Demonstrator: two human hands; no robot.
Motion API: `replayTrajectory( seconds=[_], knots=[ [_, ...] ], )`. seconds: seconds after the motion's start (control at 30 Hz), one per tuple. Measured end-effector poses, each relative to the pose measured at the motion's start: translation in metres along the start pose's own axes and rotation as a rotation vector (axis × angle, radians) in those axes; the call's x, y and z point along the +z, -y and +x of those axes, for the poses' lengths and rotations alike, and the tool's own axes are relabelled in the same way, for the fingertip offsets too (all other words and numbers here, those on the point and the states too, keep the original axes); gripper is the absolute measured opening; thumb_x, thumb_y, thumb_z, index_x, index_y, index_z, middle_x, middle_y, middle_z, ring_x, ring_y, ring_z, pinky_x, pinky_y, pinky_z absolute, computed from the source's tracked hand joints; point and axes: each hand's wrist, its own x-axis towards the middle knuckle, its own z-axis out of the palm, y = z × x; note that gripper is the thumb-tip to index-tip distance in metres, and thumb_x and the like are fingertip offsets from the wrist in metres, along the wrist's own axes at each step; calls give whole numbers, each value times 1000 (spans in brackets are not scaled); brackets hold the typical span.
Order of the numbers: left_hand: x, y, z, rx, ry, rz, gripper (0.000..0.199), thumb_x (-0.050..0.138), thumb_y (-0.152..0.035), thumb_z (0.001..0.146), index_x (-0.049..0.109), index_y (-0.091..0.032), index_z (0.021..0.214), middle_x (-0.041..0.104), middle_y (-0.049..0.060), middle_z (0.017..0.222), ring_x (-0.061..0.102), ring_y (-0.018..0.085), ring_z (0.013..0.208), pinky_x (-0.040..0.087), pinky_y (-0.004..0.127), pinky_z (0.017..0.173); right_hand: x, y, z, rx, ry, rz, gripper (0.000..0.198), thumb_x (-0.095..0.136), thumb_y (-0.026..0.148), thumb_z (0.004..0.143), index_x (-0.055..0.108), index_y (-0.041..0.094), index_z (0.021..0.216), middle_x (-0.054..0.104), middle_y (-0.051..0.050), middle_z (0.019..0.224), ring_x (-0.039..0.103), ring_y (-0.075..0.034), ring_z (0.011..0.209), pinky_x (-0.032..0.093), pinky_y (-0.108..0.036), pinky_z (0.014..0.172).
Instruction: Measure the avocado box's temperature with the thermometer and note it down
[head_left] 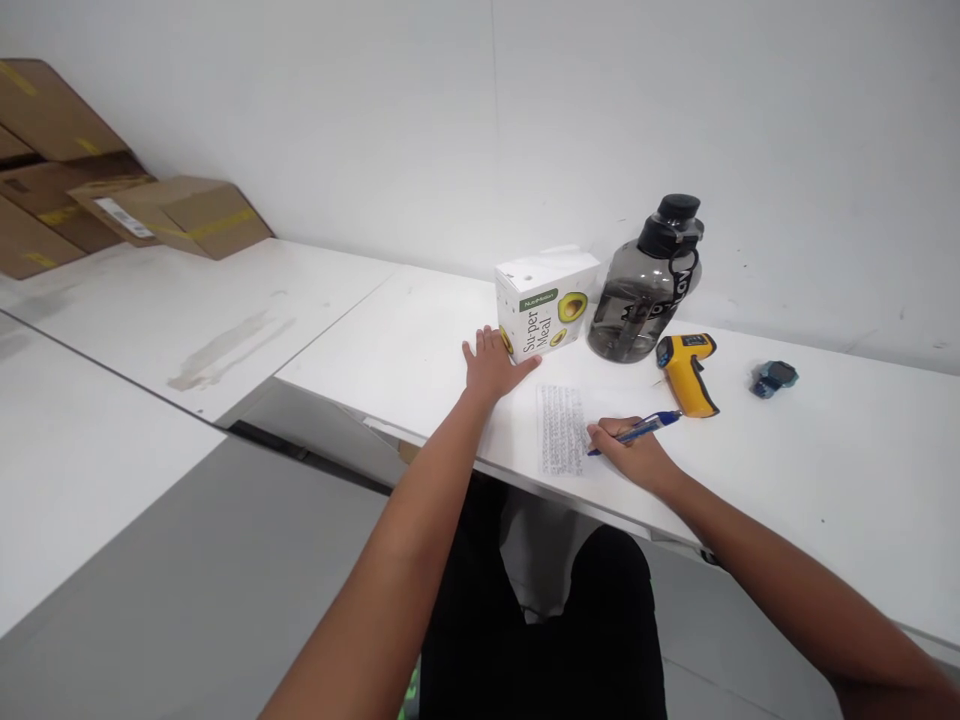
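Observation:
A blue pen (646, 427) is gripped in my right hand (634, 455), its tip low over the right side of a sheet of paper (561, 430). Dense lines of handwriting cover the sheet; I cannot read them. My left hand (493, 368) lies with fingers spread at the lower left corner of a white box (546, 300) labelled "Super Meal" with avocado pictures. The thumb passes in front of the box's lower edge. Whether the hand presses on the box or only rests beside it, I cannot tell.
Right of the box stands a large dark-tinted water bottle (636, 290). A yellow infrared thermometer (691, 378) and a small blue wristwatch (774, 378) lie on the white table (847, 470). Cardboard boxes (202, 215) are piled at the far left against the wall.

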Motion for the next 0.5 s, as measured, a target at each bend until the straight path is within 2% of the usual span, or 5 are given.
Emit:
replayTrajectory(
  seconds=[0.2, 0.33, 0.43, 0.5],
  knots=[
    [-1, -1, -1, -3, 6, 4, 109, 35, -85, 74, 20, -12, 152, 15, 18, 163, 4, 34, 152, 2, 55, 122, -5, 1, 3, 18, -38, 23, 44, 47, 50, 91, 61, 23, 60, 68, -2, 64, 65, -21, 68, 50, -32, 66],
    [-3, -3, -1, -10, 7, 10, 107, 35, -84, 74, 20, -12, 152, 15, 19, 163, 5, 34, 152, 3, 56, 121, -14, -2, 7, -41, -66, -159, 32, 51, 51, 91, 69, 26, 88, 75, -3, 90, 69, -24, 85, 51, -33, 74],
    [-5, -4, -2, -4, 10, 6, 106, 36, -83, 75, 20, -12, 152, 16, 20, 162, 5, 34, 152, 3, 56, 121, -17, -10, 11, -149, -170, -308, 28, 53, 44, 91, 67, 25, 106, 72, -7, 106, 68, -26, 96, 50, -35, 80],
    [-6, -4, -3, 0, 12, -1, 107, 36, -83, 75, 20, -10, 152, 15, 20, 162, 5, 33, 152, 2, 56, 121, -17, -16, 13, -149, -207, -355, 31, 50, 40, 92, 64, 24, 115, 70, -9, 112, 67, -26, 96, 51, -36, 79]
  ],
)
